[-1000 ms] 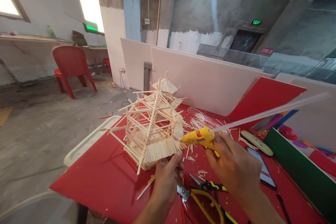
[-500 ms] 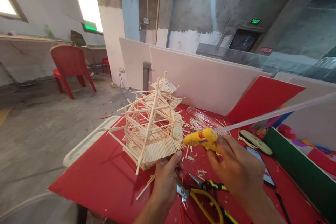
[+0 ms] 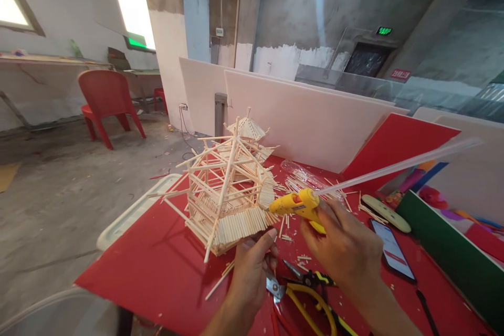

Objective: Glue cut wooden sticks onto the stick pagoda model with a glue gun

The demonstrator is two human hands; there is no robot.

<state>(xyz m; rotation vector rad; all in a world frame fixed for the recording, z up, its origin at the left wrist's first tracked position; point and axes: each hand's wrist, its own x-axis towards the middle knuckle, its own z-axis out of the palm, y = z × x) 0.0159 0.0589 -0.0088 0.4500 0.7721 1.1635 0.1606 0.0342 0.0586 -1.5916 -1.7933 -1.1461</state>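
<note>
My right hand grips a yellow hot glue gun, a long clear glue stick poking out of its back. The gun's nozzle is at the right end of a slatted roof panel on a wooden stick model building. Just below that roof edge is my left hand, thumb and fingers closed together. Whether they pinch a small stick or the model's edge is hidden. Behind the open stick frame rises a small pointed roof.
On the red tabletop lie yellow-handled shears, pliers, a phone and a pale green oval case. Loose sticks in clear plastic are behind the gun. A green board stands at right.
My right hand and the glue gun have shifted slightly left, bringing the nozzle closer over the roof's right end. More of the phone shows. My left hand stays nearly in place.
</note>
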